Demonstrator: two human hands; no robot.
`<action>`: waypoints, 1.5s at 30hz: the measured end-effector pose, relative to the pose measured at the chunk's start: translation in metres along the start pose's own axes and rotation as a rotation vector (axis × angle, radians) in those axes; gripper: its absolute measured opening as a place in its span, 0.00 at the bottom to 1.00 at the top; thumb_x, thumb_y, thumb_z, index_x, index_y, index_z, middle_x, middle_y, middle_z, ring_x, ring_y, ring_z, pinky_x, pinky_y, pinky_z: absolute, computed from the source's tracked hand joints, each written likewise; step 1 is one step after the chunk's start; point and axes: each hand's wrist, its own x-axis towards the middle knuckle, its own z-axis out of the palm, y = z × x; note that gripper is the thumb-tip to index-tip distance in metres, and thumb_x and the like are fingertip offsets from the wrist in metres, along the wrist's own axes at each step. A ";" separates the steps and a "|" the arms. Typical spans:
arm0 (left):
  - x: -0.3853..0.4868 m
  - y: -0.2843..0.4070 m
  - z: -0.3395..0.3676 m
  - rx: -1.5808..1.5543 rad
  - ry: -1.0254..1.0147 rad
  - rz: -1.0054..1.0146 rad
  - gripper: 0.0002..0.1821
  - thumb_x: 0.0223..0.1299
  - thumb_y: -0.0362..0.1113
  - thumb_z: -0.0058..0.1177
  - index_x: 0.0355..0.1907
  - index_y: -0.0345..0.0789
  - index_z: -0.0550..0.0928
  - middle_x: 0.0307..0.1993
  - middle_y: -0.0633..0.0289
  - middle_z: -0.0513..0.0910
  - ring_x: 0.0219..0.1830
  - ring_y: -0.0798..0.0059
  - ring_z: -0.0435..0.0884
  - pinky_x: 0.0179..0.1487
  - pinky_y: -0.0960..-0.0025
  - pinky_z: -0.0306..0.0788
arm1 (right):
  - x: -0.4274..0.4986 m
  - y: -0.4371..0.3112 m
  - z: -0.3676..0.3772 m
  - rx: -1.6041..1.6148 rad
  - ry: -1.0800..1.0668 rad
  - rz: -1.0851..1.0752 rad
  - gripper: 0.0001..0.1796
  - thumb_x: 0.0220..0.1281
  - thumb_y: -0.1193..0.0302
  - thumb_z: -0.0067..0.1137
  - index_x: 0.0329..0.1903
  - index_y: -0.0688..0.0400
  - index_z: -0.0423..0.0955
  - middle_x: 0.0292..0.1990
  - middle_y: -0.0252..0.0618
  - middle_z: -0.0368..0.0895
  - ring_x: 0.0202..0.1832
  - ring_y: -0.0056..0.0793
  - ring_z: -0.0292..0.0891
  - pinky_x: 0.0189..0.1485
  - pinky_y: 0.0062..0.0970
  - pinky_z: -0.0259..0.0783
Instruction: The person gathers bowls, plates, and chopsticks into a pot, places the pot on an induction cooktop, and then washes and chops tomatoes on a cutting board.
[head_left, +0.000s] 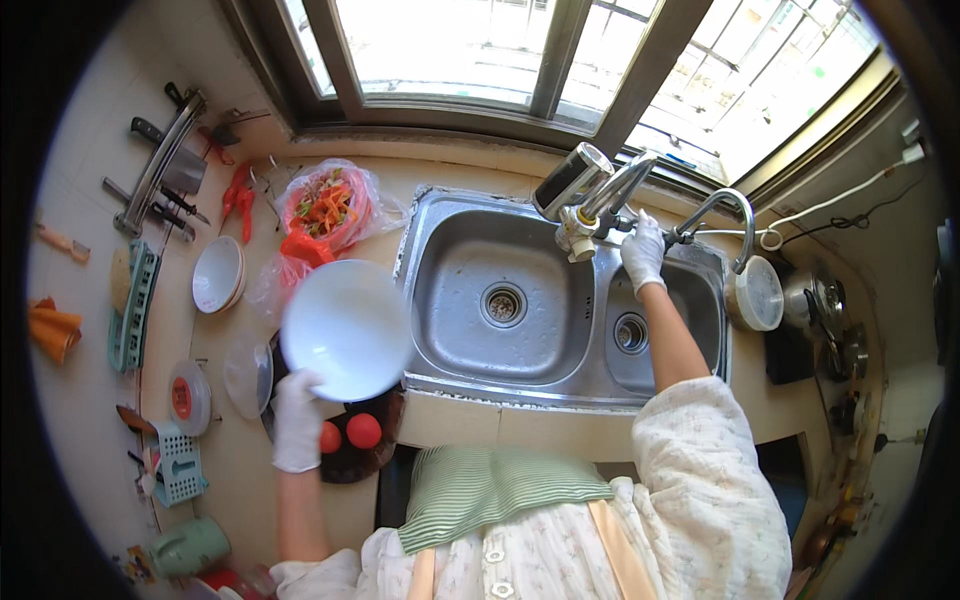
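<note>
A white glove covers my left hand (298, 424), which grips the lower rim of a large white bowl (345, 330) above the counter left of the sink. Beneath that arm, two tomatoes (364, 430) lie on a dark round board (360, 463). My right hand (643, 251), gloved too, is at the tap fittings behind the smaller basin, its fingers partly hidden at a valve or handle. The faucet (576, 232) with a cylindrical heater body stands just left of it. Both basins of the steel sink (502, 262) show their drains, and no running water is visible.
A pink bag of vegetable scraps (330, 206) sits behind the bowl. Small stacked bowls (217, 274) and a plastic lid (247, 379) are at left, below a wall knife rack (161, 161). Right of the sink stand a lidded tub (756, 294), a second curved spout (739, 202) and metal pots (814, 292).
</note>
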 end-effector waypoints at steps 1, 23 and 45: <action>0.004 -0.019 0.023 -0.059 -0.026 -0.113 0.15 0.51 0.32 0.49 0.39 0.27 0.84 0.38 0.60 0.84 0.41 0.75 0.81 0.50 0.70 0.73 | -0.009 -0.002 -0.002 -0.006 -0.011 -0.009 0.31 0.53 0.73 0.58 0.63 0.62 0.68 0.57 0.52 0.74 0.61 0.50 0.69 0.63 0.43 0.66; 0.093 -0.141 0.261 0.097 -0.251 -0.271 0.43 0.42 0.25 0.51 0.68 0.29 0.57 0.54 0.46 0.74 0.50 0.55 0.79 0.44 0.56 0.82 | -0.109 -0.072 0.016 0.681 -1.345 -0.766 0.29 0.75 0.57 0.44 0.70 0.62 0.64 0.67 0.51 0.70 0.68 0.41 0.67 0.68 0.35 0.65; 0.104 -0.132 0.282 -0.153 -0.195 -0.392 0.45 0.50 0.20 0.41 0.74 0.50 0.54 0.63 0.51 0.67 0.63 0.43 0.72 0.44 0.35 0.82 | 0.052 0.128 0.046 1.218 -0.493 0.759 0.29 0.68 0.44 0.50 0.56 0.56 0.70 0.42 0.41 0.80 0.36 0.36 0.81 0.39 0.35 0.73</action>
